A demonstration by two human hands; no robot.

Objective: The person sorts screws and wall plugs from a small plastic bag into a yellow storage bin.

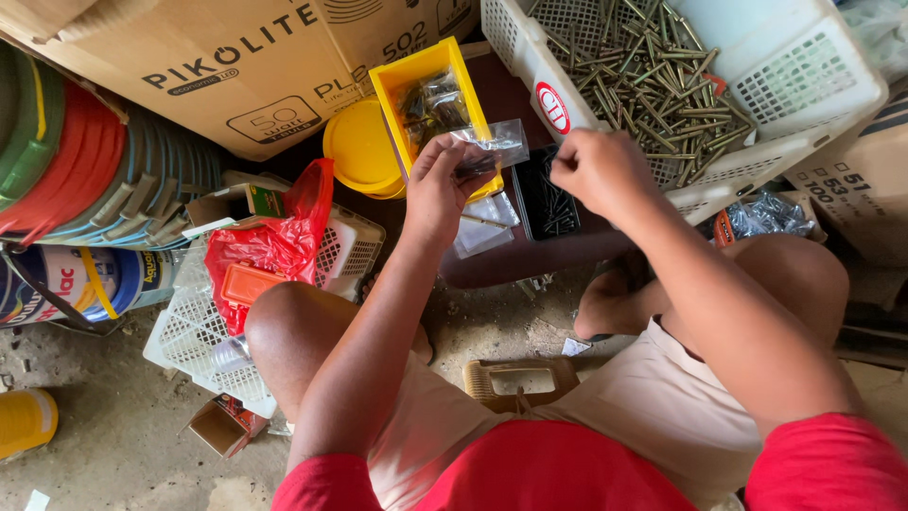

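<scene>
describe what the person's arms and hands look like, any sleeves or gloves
Both arms are bare from the short red sleeves at the upper arms down to the fingers. The left hand and right hand wear no gloves, and no watch, ring or band shows on either wrist.

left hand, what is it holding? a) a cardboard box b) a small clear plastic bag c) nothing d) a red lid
b: the left hand pinches a small clear plastic bag in front of the yellow bin, while the right hand is closed beside it.
</scene>
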